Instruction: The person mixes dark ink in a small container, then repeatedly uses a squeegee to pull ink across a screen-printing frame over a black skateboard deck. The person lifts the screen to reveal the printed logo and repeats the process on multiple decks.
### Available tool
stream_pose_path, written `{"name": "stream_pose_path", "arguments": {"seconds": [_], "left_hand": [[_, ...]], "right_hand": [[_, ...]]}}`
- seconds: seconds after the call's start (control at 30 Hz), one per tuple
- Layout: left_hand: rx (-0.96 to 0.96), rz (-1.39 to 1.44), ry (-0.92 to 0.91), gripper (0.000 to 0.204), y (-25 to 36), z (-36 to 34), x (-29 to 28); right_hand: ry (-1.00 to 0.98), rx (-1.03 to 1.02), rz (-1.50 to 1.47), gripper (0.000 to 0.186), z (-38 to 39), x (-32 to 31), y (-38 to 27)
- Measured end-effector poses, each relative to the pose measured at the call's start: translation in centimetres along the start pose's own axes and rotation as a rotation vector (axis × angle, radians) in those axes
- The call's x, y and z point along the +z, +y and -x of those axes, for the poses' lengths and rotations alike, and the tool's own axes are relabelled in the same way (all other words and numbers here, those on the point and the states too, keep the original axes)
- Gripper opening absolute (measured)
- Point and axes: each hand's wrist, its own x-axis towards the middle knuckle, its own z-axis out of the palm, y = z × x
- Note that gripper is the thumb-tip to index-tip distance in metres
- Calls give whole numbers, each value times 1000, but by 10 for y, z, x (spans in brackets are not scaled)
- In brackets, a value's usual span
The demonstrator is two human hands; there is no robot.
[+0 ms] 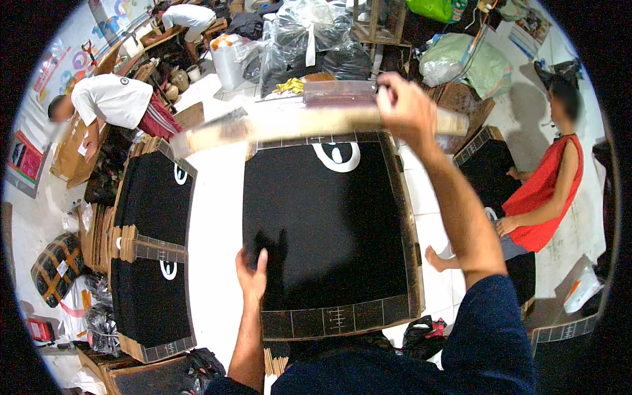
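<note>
A black cloth [329, 237] lies stretched flat on a board right below me, a white curved print [338, 158] near its far edge. Grid lines mark the dark strip [337, 317] at the board's near end. Beyond the far edge, a long pale wooden frame [283, 124] is raised nearly edge-on and smeared by motion. At that frame's right part, my right hand [409, 113] is closed on it. My left hand [252, 278] is beside the cloth's left edge, thumb and fingers apart, with nothing in it; its shadow falls on the cloth.
Boards with black cloth [155, 289] and white prints stand along the left. To the right, a person in a red sleeveless top [546, 191] sits beside another black-covered board [487, 174]. Two people in white shirts [112, 99] bend over at the far left. Plastic-wrapped bundles [309, 39] are piled at the back.
</note>
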Motion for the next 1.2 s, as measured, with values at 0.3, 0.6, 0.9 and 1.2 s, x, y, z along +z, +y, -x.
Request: {"name": "stream_pose_path", "arguments": {"seconds": [0.3,0.6,0.9,1.2], "left_hand": [[-593,664,83,67,40,-27,75],[640,-896,107,54,-44,-11,66],[694,-1134,-110,74,-80,-26,65],[789,-1101,-85,70,-80,-29,65]], "right_hand": [[-483,256,-220,40,244,47,-4],[-391,34,-36,74,128,209,104],[-714,-44,96,45,39,292,128],[-595,-159,75,39,121,212,96]]}}
